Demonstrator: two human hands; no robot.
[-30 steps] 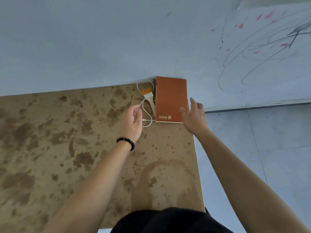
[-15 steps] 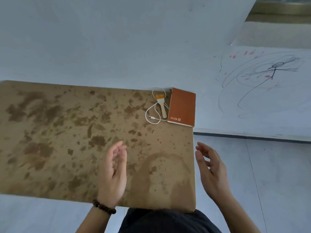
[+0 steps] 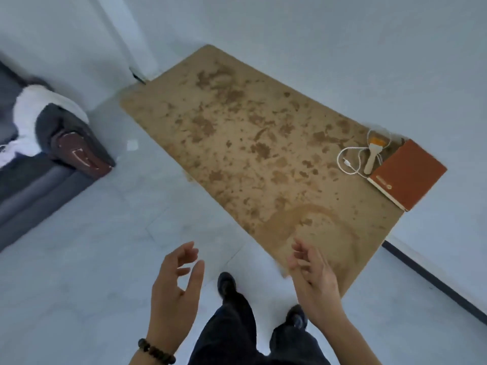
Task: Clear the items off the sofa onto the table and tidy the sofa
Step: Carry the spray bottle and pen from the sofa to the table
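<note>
- Two empty hands: our left hand (image 3: 175,285) and right hand (image 3: 313,272) hang loose-fingered, gripping nothing.
- On the table (image 3: 237,127), the notebook (image 3: 407,172), brush (image 3: 373,156) and cable (image 3: 347,164) crowd the far corner.
- On the sofa (image 3: 39,180) lies a blurred white cloth (image 3: 31,114).
- We judge the notebook, right at the edge, could fall if bumped.

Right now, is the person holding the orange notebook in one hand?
No, the orange notebook lies on the table, and the left hand and right hand hold nothing.

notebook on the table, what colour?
Orange-brown cover, on the notebook at the table's far corner; head view.
</note>
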